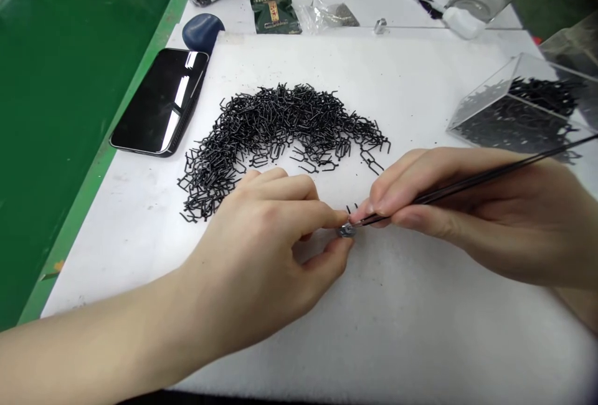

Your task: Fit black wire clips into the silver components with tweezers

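Observation:
Between the thumb and forefinger of my left hand point(275, 237) is a small silvery metal part point(346, 229), pinched low over the white work surface point(411, 330). My right hand point(481, 212) is closed around dark tweezers point(467, 188), whose tips point left and reach the metal part. Fingertips of both hands nearly meet there. Two thin black prongs stick up just behind the part; what they belong to is partly hidden. Beyond my hands lies a curved heap of small black forked pieces point(280, 118), with a few loose ones along its inner edge.
A phone point(161, 103) lies at the left, beside a dark blue rounded object point(202, 31). At the right, a clear box point(518, 106) holds more black pieces. Bags, a green packet point(275, 14), a small metal piece point(380, 25) and a black-bristled brush point(428, 4) sit along the back.

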{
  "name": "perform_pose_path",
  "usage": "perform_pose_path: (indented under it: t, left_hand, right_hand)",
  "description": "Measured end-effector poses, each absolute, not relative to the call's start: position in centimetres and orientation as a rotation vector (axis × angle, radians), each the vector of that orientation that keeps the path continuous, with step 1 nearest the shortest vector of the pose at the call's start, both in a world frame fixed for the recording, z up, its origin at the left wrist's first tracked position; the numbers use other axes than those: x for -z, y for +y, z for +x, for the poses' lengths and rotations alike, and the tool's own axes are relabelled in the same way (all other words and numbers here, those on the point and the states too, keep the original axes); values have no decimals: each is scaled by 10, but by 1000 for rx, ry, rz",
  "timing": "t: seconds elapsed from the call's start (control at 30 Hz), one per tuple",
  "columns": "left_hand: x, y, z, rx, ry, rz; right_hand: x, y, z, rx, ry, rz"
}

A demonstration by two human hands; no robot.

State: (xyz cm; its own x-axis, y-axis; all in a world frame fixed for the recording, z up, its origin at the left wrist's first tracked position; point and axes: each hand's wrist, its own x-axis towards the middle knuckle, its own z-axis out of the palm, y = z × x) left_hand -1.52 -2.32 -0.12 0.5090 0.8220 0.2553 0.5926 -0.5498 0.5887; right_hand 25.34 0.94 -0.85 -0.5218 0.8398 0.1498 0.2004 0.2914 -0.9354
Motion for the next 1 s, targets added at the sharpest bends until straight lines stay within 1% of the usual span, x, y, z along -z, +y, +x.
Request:
perform_pose_path:
  t: [0.27, 1.0]
  left_hand:
    - [0, -25, -16, -711, 1158, 2316]
    - [2, -25, -16, -709, 1157, 2296]
  right_hand:
    - [10, 10, 256, -1288, -1884, -909]
    - [10, 9, 256, -1272, -1900, -874]
